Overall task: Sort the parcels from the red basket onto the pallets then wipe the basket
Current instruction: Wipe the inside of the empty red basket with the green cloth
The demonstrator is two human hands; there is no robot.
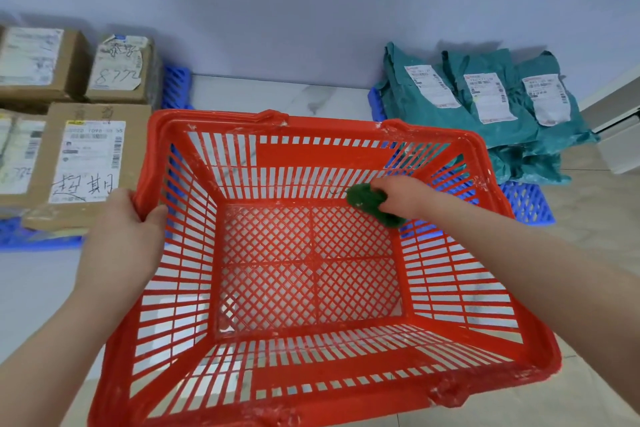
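Observation:
The red plastic basket (450, 378) fills the middle of the view, with no parcels in it and whitish smears on its rim. My left hand (124, 229) grips the basket's left rim near the far corner. My right hand (401, 196) is inside the basket, closed on a dark green cloth (370, 203) pressed against the far right inner corner. Cardboard box parcels (86, 156) lie on a blue pallet (38, 239) at the left. Teal bag parcels (485, 97) with white labels lie on another blue pallet (526, 201) at the right.
A pale wall runs behind both pallets. The floor (277, 94) between them is light marble-look tile. A white cabinet or appliance (620, 128) stands at the far right edge, close to the teal bags.

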